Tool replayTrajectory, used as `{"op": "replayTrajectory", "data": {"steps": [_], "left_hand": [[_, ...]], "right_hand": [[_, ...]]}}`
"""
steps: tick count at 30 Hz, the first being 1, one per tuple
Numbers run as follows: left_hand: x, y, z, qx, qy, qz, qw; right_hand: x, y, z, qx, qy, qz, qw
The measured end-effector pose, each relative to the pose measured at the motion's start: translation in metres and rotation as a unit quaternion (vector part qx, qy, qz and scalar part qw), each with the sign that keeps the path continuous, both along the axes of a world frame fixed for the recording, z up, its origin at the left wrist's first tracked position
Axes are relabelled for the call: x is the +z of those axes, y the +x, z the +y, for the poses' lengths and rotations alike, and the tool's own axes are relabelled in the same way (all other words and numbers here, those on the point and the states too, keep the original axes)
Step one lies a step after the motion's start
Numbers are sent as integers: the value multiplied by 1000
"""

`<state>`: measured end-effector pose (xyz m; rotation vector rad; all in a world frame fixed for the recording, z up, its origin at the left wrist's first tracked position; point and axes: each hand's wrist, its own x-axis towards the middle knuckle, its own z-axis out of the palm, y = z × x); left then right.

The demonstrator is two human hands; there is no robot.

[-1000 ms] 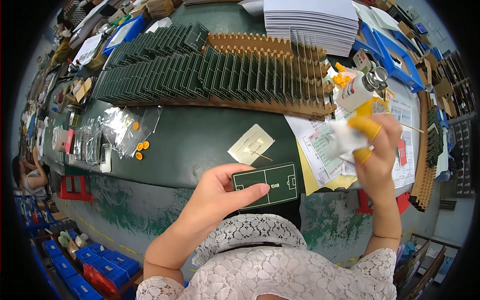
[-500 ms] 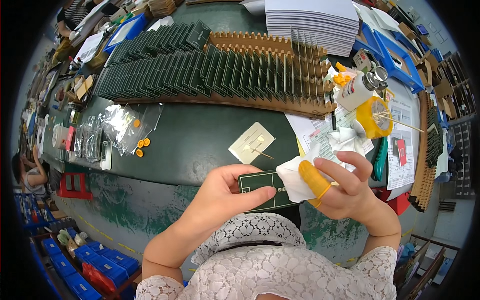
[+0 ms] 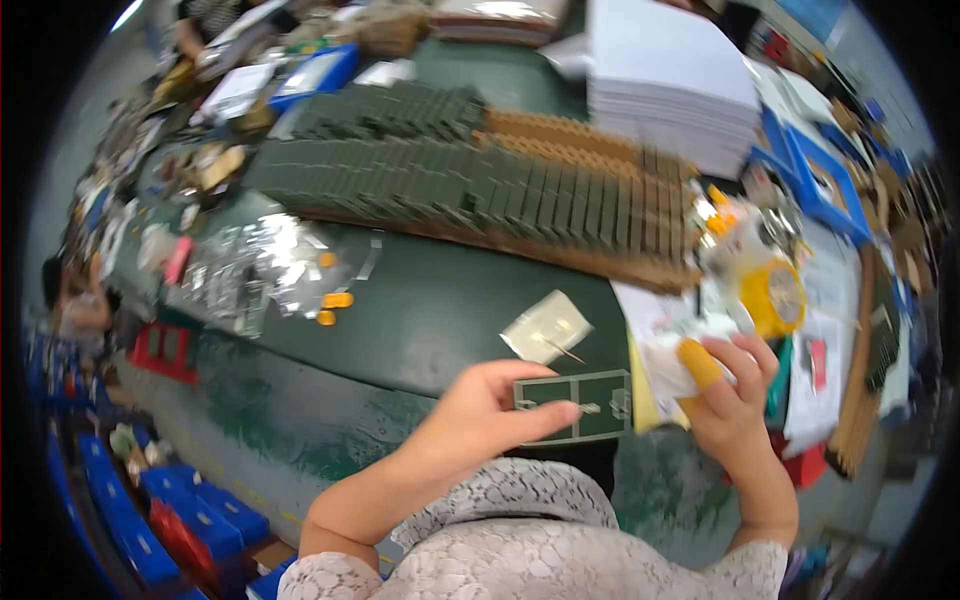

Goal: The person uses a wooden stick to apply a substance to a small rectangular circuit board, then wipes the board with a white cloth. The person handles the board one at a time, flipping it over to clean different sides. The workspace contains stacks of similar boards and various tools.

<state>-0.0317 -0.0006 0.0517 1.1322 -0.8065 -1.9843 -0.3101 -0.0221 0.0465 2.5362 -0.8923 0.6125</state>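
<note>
My left hand point(image 3: 485, 408) is closed on a thin green panel point(image 3: 603, 392) marked with pale lines, its thumb flat on the face. The panel is held nearly level above the table's front edge. To the right, my right hand point(image 3: 735, 405) has a yellow finger cot point(image 3: 700, 366) on one finger. It pinches a white wipe point(image 3: 668, 362), partly hidden by the fingers and blurred, apart from the panel. On the green table point(image 3: 430, 300) beyond the panel lies a cream square sheet point(image 3: 545, 325) with a thin stick on it.
Rows of green panels point(image 3: 370, 180) stand in notched brown racks point(image 3: 560, 135). At right are a yellow tape roll point(image 3: 775, 300), papers and a teal-handled tool. Clear bags point(image 3: 235, 275) and orange finger cots point(image 3: 338, 300) lie left. A tall white paper stack point(image 3: 670, 80) stands behind.
My right hand has drawn the white wipe off the panel, to the right, uncovering its right end. The whole view has shifted and blurred. My left hand keeps its hold.
</note>
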Motion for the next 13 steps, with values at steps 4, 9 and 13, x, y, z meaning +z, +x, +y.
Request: {"op": "replayTrajectory", "data": {"steps": [4,9,13], "left_hand": [[-9,4,0,-48,-38,-25,998],[-28,2,-6,-59,-143,-24,988],[-37,7,-5,-45,-157,-60,985]], "right_hand": [[-13,-10,8,-107,46,-125,985],[-1,-21,-7,-33,-18,-58,998],[-9,-30,-12,-49,13,-41,998]]}}
